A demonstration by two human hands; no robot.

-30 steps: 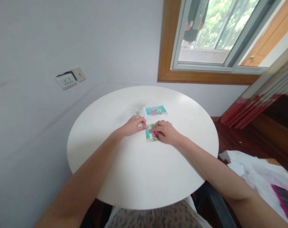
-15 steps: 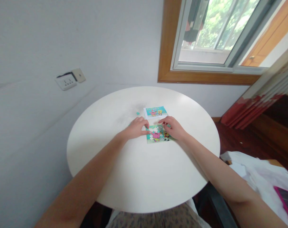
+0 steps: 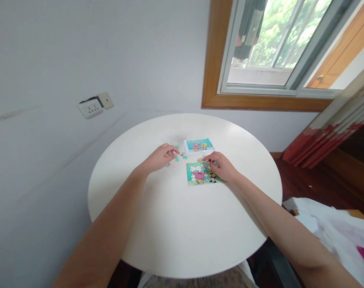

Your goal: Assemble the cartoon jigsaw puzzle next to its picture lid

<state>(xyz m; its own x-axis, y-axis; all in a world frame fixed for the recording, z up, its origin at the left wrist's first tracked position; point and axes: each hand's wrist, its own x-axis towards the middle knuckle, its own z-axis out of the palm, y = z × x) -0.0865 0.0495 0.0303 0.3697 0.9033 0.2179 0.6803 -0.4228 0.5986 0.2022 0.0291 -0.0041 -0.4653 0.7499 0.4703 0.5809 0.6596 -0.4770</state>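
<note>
A partly filled jigsaw puzzle [image 3: 200, 176] with a pink and a yellow cartoon figure lies flat on the white round table [image 3: 182, 224]. White gaps show in its upper left part. My left hand [image 3: 160, 158] is over the loose puzzle pieces [image 3: 184, 156] left of the puzzle, its fingers reaching out and slightly parted. Over the puzzle's upper right corner, my right hand [image 3: 222, 166] has thumb and fingers curled together; whatever is between them is hidden. Just behind the puzzle lies a picture box or card [image 3: 199, 145] with the same figures.
The table stands against a wall with a socket [image 3: 91, 107]. A wood-framed window [image 3: 260, 102] is behind it, with a red and white curtain [image 3: 302, 144] to the right. White cloth or plastic [image 3: 328, 228] lies at the lower right.
My left hand has moved from the puzzle's left edge up and left to the loose pieces, more of which now show. My right hand stays at the puzzle's upper right. The view has shifted slightly.
</note>
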